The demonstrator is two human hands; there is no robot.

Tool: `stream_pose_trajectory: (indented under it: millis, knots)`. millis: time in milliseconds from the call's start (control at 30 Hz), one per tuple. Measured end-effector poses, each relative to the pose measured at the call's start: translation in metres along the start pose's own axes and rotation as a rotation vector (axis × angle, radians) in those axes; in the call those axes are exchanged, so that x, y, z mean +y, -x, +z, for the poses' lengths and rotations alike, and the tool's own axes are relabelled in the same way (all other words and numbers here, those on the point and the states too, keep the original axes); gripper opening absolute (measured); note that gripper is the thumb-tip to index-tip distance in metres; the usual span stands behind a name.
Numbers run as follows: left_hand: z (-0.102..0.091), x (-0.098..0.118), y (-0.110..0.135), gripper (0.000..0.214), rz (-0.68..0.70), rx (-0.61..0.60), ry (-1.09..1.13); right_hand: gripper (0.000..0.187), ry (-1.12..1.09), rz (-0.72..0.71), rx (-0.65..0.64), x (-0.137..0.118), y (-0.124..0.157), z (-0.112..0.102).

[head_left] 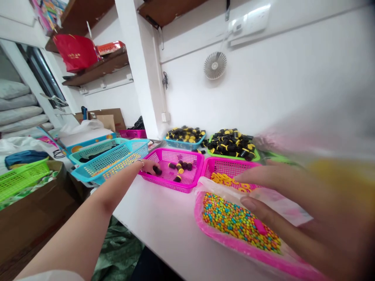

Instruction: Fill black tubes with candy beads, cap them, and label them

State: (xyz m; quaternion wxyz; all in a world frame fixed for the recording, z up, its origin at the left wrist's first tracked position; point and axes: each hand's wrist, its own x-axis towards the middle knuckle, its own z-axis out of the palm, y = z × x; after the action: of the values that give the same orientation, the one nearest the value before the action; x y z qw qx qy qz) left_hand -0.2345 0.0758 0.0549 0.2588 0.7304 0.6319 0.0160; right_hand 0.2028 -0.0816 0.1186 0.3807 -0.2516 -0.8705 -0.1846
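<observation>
My left hand [149, 167] reaches into a pink basket [187, 187], its fingers closed round a small black cylinder [157, 170]. Several more black cylinders, some with a yellow end [179, 168], lie loose in that basket. Large and close to the camera, my right hand [295, 210] hangs over a plastic-lined pink tub [202, 222]. Its thumb and forefinger are apart with nothing seen between them; the other fingers are blurred. Small multicoloured beads or candies [234, 218] fill the tub, with a pink scoop-like piece [260, 226] on them. Behind, yellow-orange rings [224, 179] lie in another pink basket [216, 162].
At the wall stand a blue basket [183, 144] and a green basket [258, 156], both heaped with black-and-yellow cylinders. Blue baskets [109, 166] sit at the table's left. A cardboard box [38, 218] stands beside the table. A small fan [215, 65] hangs on the wall.
</observation>
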Motion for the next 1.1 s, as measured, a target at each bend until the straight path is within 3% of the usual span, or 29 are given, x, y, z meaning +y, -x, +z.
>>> stream_pose_trajectory:
  millis: [133,267,400,467,600,667,800,933,1000,1100]
  knots:
    - [-0.017,0.024,0.010,0.032,0.119,0.136,0.299,0.017,-0.088,0.064,-0.011,0.001,-0.002,0.001]
    - [-0.018,0.087,0.023,0.052,0.433,0.281,0.599,0.022,-0.214,0.265,-0.037,0.001,-0.005,0.016]
    - [0.018,0.165,0.046,0.082,0.714,0.237,0.791,0.051,-0.434,0.548,-0.003,-0.001,-0.007,0.035]
    - [0.043,0.195,0.056,0.080,0.842,0.199,0.887,0.059,-0.615,0.617,-0.041,-0.002,-0.008,0.040]
    - [0.074,0.224,0.061,0.059,1.077,-0.078,1.213,0.049,-0.889,0.599,-0.020,-0.006,-0.010,0.040]
    - [0.078,0.227,0.058,0.055,1.086,-0.214,1.284,0.049,-0.903,0.603,0.018,-0.005,-0.009,0.039]
    - [0.075,0.223,0.053,0.056,0.914,-0.420,1.458,0.059,-0.846,0.571,-0.030,0.005,-0.005,0.038]
    - [0.070,0.220,0.052,0.063,0.773,-0.539,1.571,0.073,-0.472,0.362,0.057,0.016,-0.002,0.033]
    - [0.068,0.222,0.054,0.060,0.730,-0.569,1.630,0.063,-0.234,0.206,0.105,0.019,-0.001,0.031]
    - [0.065,0.227,0.056,0.059,0.657,-0.588,1.734,0.040,-0.079,0.048,0.118,0.020,-0.003,0.028]
